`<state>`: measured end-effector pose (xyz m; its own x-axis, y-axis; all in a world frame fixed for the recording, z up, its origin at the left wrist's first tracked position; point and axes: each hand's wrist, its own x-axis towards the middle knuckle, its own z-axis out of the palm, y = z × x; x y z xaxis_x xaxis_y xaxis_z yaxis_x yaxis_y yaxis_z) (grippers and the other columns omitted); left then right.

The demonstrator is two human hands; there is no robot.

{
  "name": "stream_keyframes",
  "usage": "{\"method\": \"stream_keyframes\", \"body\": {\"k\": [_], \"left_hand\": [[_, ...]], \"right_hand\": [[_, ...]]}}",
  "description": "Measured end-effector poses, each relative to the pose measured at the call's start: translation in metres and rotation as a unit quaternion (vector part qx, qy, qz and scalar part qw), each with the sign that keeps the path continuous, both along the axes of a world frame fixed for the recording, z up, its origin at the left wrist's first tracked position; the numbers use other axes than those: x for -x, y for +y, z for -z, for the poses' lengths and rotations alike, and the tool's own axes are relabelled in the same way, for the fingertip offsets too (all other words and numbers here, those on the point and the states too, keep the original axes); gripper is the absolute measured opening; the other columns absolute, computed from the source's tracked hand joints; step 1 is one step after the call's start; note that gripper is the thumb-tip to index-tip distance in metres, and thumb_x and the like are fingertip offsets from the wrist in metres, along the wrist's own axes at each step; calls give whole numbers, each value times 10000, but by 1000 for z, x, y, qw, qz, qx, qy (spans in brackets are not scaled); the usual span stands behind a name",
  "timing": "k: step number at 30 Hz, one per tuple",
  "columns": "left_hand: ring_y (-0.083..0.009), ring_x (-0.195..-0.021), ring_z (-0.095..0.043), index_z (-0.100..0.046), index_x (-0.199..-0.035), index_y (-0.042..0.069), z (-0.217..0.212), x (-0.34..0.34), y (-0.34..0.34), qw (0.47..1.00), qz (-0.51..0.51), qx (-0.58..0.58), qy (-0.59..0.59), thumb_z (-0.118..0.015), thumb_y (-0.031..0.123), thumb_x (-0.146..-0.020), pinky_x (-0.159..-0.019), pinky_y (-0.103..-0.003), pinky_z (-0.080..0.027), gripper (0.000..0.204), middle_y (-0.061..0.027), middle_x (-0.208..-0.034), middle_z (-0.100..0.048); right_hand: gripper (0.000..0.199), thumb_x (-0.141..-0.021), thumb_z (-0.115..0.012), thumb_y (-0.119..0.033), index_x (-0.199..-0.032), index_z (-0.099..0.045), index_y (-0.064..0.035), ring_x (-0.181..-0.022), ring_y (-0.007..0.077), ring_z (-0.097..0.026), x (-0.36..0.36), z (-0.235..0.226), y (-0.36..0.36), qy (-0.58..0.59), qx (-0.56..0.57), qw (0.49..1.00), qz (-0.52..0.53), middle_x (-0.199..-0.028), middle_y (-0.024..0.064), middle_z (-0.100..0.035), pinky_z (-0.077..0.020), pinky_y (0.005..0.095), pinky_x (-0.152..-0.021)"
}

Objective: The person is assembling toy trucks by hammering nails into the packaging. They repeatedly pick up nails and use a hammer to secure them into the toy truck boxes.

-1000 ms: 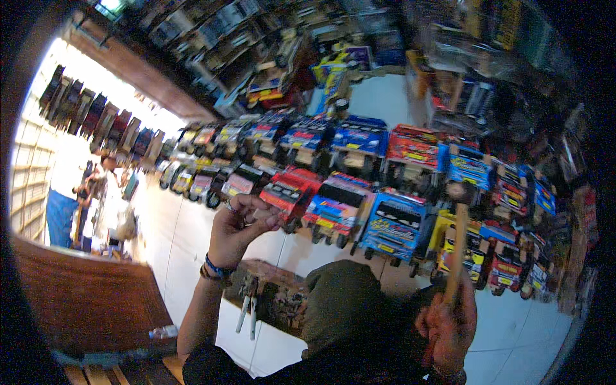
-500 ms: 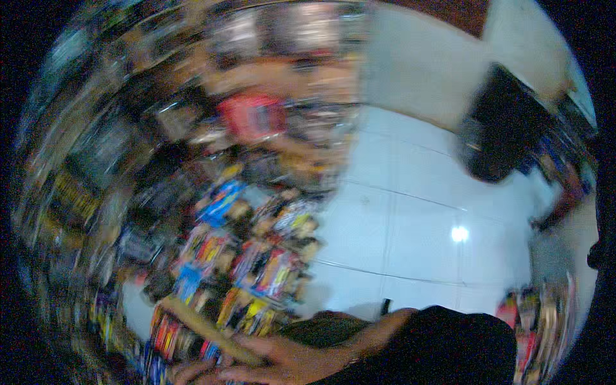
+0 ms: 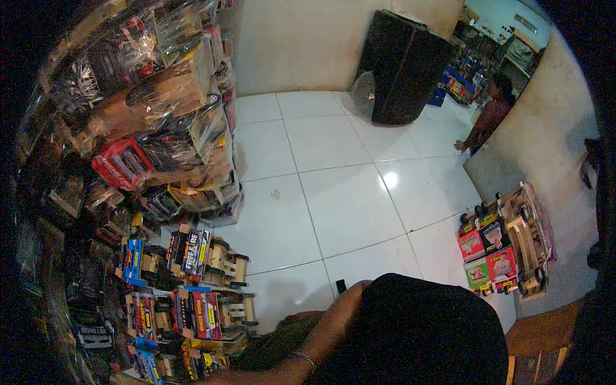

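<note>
R hand (image 3: 249, 378) at bottom edge, nr toy trucks (image 3: 204, 314) on tiled flr (image 3: 340, 212).
Can't tell if R's open/closed, mostly cut off; L hand out of view.

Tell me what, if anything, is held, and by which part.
Cannot be told: the bare right hand is cut off at the lower edge; the left hand unseen.

Dim and grainy; white glare on the tiled floor (image 3: 343, 215); plastic wrapping (image 3: 174, 29) glints; the lower left sinks into shadow; fisheye edges curve into black.
</note>
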<state>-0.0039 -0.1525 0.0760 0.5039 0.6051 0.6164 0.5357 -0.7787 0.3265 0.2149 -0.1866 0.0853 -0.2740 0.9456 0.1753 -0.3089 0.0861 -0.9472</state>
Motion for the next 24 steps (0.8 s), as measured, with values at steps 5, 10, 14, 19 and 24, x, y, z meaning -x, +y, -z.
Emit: {"method": "stream_keyframes", "body": {"k": [5, 10, 14, 19, 24], "left_hand": [[-214, -891, -633, -488, -1331, 53, -3, -15, 40, 934, 303, -184, -44, -645, 259, -912, -638, -310, -544, 493, -152, -1171, -603], [-200, -763, -657, -667, -992, 80, -62, -19, -10, 963, 121, 131, 202, -757, 174, -779, -647, -288, -547, 250, -95, -936, -677], [-207, -767, -669, -720, -865, 83, -74, -3, 2, 935, -18, 350, 56, -828, 147, -668, -707, -320, -544, 234, -81, -873, -701], [-143, -737, -621, -662, -866, 18, -41, 7, 64, 945, -56, 302, -112, -814, 9, -709, -675, -272, -495, 219, -68, -824, -666], [-102, -781, -664, -685, -999, -13, 23, -1, 88, 803, 20, 562, -199, -723, 97, -856, -705, -241, -536, 184, -62, -880, -709]], "right_hand": [[346, -960, -574, -378, -1110, -576, -67, -818, 190, -650, -4, 8, 6, 53, 28, 995, 80, -854, 75, -648, -558, 392, -728], [328, -956, -591, -364, -1056, -555, -53, -576, 154, -593, -5, 22, 4, -40, 67, 995, 61, -669, 24, -586, -501, 325, -531], [258, -960, -596, -286, -1091, -559, -68, -517, 135, -545, 0, 2, -3, 80, 203, 972, 88, -639, 14, -557, -444, 310, -459], [289, -966, -583, -308, -1143, -524, -87, -384, 62, -371, -17, -5, -10, 129, 197, 923, 303, -525, -32, -411, -342, 237, -341], [311, -997, -519, -345, -1143, -529, -70, -385, 23, -220, -28, 18, 0, 81, 146, 862, 479, -515, -71, -280, -285, 205, -313]]}}
